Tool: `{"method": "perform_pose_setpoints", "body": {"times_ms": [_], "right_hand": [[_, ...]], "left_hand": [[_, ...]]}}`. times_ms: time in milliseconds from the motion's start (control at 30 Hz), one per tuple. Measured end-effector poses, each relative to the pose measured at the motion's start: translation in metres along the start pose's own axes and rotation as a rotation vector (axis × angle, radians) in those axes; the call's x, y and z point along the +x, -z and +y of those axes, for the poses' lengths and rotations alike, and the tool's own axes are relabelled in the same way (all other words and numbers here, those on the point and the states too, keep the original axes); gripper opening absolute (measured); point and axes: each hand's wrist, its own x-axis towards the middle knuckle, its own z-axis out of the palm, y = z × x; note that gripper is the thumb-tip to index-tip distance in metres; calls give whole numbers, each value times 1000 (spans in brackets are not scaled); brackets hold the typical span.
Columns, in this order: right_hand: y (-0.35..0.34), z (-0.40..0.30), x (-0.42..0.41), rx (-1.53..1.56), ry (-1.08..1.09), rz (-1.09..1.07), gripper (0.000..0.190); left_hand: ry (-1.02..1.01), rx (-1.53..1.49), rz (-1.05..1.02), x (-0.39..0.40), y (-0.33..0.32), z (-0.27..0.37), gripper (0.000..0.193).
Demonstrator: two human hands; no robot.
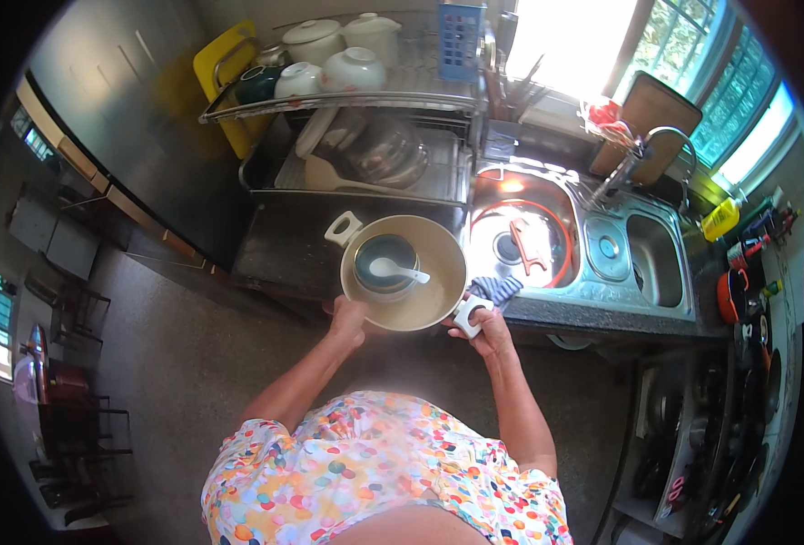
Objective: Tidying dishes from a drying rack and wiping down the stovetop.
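A cream two-handled cooking pot (436, 272) is held at the front edge of the dark counter. My left hand (348, 321) grips its lower left rim, the fingers partly hidden beneath. My right hand (487, 330) is closed on the white handle (471, 317) at the lower right; the other white handle (342, 229) points to the upper left. Inside the pot, towards its left, sits a round bowl (369, 279) with a dark inside. A white spoon (395, 270) lies across the bowl, its handle pointing right.
Behind the pot stands a dish rack (368, 193) with bowls, lidded pots and a spatula. To the right are a steel sink (568, 289) holding a red-rimmed basin (563, 235), a striped cloth (497, 289) and a faucet (630, 170). A fridge (163, 129) stands at left.
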Motion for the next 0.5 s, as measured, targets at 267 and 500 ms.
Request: {"method": "perform_pose_setpoints", "body": {"times_ms": [267, 500], "right_hand": [[-33, -9, 72, -168, -96, -2, 61], [-35, -13, 92, -151, -76, 283, 55]], "left_hand": [[-32, -140, 27, 25, 20, 14, 40], [70, -159, -110, 35, 34, 15, 32]]}}
